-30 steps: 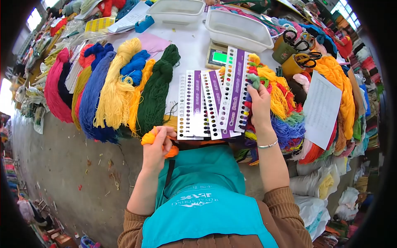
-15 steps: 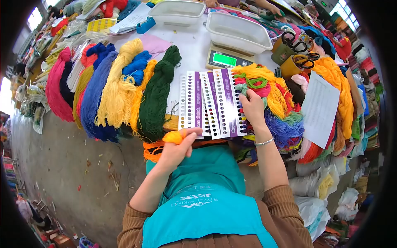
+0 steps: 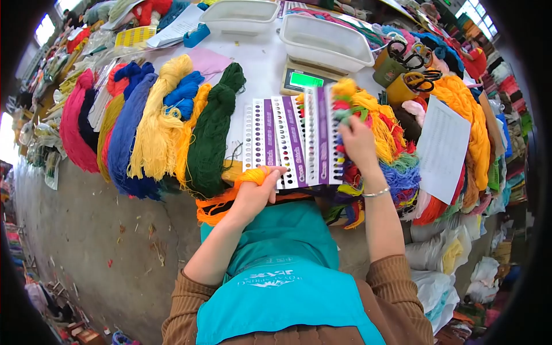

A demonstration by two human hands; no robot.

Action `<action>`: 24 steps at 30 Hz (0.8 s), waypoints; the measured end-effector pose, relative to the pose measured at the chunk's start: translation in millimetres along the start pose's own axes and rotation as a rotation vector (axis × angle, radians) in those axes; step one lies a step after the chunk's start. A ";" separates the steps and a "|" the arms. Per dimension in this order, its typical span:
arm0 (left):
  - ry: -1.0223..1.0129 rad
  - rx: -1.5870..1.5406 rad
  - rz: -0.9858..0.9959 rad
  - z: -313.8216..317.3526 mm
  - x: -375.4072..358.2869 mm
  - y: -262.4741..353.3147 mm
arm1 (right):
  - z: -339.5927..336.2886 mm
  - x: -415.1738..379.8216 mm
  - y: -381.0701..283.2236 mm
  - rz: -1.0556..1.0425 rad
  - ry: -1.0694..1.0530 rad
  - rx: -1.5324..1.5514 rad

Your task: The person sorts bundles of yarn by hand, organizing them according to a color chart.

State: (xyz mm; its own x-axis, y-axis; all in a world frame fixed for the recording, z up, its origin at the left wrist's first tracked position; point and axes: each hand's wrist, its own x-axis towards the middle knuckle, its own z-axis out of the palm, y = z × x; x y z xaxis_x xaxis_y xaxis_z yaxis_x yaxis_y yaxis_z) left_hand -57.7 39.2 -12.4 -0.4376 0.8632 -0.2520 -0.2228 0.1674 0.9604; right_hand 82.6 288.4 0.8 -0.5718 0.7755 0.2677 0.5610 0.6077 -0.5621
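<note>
Several white-and-purple cross-stitch thread cards (image 3: 294, 138) with rows of holes lie fanned out in front of me, colored threads at the right edge. My right hand (image 3: 357, 141) is closed on the rightmost thread card (image 3: 323, 138), which is raised and slightly blurred by motion. In my left hand (image 3: 253, 192) is a small bundle of orange thread (image 3: 256, 175); its fingertips reach the lower edge of the cards. A dark green skein (image 3: 215, 138) lies left of the cards, and a multicolored heap of thread (image 3: 382, 132) is to their right.
Farther left hang yellow (image 3: 158, 126), blue (image 3: 133, 144) and pink skeins (image 3: 77, 129). A digital scale (image 3: 305, 79) with a white plastic tub (image 3: 326, 41) stands behind the cards. Scissors (image 3: 422, 80) sit in a yellow cup (image 3: 399, 92). A printed sheet (image 3: 444, 149) lies at right.
My right hand has moved slightly right and lifted the right side of the rightmost card. My left hand has shifted right and up a little, and the cards are spread wider.
</note>
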 end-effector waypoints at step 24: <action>-0.186 -0.448 0.161 -69.1 -77.8 53.0 | -46.1 -65.7 -129.9 -0.364 -0.359 0.908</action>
State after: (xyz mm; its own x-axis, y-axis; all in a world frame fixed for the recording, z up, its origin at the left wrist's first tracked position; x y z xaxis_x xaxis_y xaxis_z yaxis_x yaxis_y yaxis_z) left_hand -95.7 -52.0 49.8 -0.3432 0.9384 -0.0402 -0.5346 -0.1600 0.8298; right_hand 74.9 166.5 92.3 -0.8442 0.3842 0.3738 -0.2571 0.3218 -0.9113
